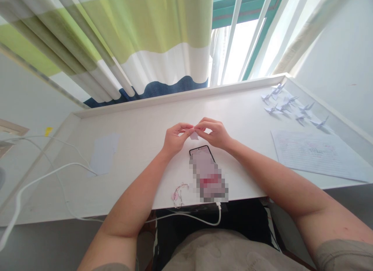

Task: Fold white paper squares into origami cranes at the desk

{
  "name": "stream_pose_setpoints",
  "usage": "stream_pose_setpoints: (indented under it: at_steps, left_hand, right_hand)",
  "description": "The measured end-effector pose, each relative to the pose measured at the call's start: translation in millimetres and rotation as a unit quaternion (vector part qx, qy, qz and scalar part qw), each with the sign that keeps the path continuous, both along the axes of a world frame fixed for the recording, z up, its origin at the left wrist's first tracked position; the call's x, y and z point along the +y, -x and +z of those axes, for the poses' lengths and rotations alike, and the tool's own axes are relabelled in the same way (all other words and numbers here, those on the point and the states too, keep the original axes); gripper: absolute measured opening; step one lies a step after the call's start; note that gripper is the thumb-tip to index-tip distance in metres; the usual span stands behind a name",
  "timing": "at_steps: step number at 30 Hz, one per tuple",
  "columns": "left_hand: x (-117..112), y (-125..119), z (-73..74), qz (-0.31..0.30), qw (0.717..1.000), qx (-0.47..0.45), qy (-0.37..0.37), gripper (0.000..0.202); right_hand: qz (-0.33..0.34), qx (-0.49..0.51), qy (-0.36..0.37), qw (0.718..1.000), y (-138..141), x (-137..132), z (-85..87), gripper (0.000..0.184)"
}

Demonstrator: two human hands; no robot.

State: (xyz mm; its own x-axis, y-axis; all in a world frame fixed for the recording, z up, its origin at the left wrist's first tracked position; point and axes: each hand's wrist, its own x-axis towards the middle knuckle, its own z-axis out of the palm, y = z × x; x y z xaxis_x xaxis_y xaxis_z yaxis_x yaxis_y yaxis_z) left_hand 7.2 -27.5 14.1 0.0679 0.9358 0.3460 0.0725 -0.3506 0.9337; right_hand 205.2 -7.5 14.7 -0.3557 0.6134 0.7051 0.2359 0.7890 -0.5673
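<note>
Centrally, over the white desk (140, 146) and a phone (202, 154) lying on it, the left hand (174, 139) and right hand (214, 134) both pinched a small folded paper (194, 136) between their fingertips; it was white, creased and pointed downward.

The table (140, 127) is white, smooth and faintly satin, like laminate. The folded piece (194, 136) is thin matt white paper, crisply creased. The cranes (287, 106) are the same pale matt paper; the lined sheet (314, 152) and the blank slip (103, 152) look thin and matt too. The phone (201, 151) has a glossy glass face. The cable (220, 212) is smooth white plastic. The curtain (131, 38) is soft woven cloth, matt, without sheen. The window frame (233, 7) carries smooth teal paint.
</note>
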Motion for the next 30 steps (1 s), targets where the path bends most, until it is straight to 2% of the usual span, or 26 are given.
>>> stream_pose_setpoints:
  at_steps: [4,8,12,18,25,30]
  left_hand:
    - [1.0,-1.2,1.1,-0.036,0.998,-0.044,0.037,0.032]
    - [0.6,-2.6,2.8,-0.032,0.995,-0.069,0.067,0.037]
    - [0.4,-2.1,3.2,-0.042,0.993,-0.067,0.083,0.042]
    - [-2.8,-3.5,6.3,-0.078,0.992,-0.050,0.084,0.045]
    - [-4.4,-2.8,8.6,-0.052,0.992,-0.050,0.103,0.034]
    - [-1.5,-0.2,2.6,-0.033,0.996,0.015,0.078,0.030]
  right_hand:
    - [0.009,0.010,-0.012,1.000,-0.5,-1.2,0.7,0.015]
    - [0.023,0.009,0.012,1.000,-0.2,-4.8,3.3,0.013]
    - [0.038,0.011,0.053,0.998,2.1,-6.1,2.3,0.012]
    - [0.013,0.008,0.084,0.996,4.4,-6.0,1.0,0.021]
    - [-0.012,0.021,0.143,0.989,3.7,-5.9,5.5,0.020]
    - [-0.011,0.045,0.194,0.980,3.3,-3.2,2.5,0.022]
